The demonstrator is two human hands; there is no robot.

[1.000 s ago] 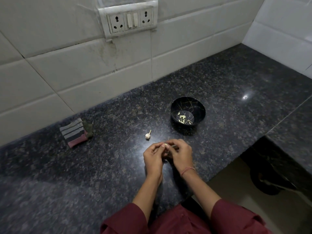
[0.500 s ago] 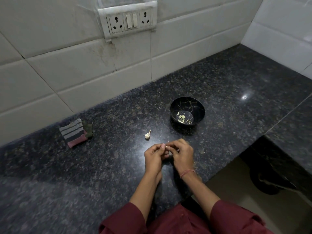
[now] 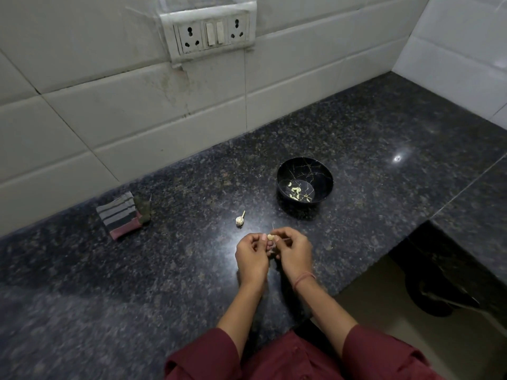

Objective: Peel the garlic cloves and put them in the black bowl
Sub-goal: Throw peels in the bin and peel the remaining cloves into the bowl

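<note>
Both hands meet over the dark granite counter [image 3: 137,283], pinching one small pale garlic clove [image 3: 271,237] between their fingertips. My left hand [image 3: 252,256] holds it from the left and my right hand [image 3: 293,252] from the right, fingers curled. A thin strand of skin sticks out near the right fingers. The black bowl [image 3: 323,175] stands beyond the hands to the right, with several peeled cloves [image 3: 295,191] and bits of stem in its bottom. A small garlic bulb piece with a stalk [image 3: 239,219] lies on the counter left of the hands.
A folded striped cloth [image 3: 119,215] lies at the left near the tiled wall. A socket panel [image 3: 210,31] is mounted on the wall above. The counter ends at the right front, with floor and a dark object [image 3: 436,294] below.
The hands have stayed in place, their fingers working at the clove; more of the pale clove shows between the fingertips now.
</note>
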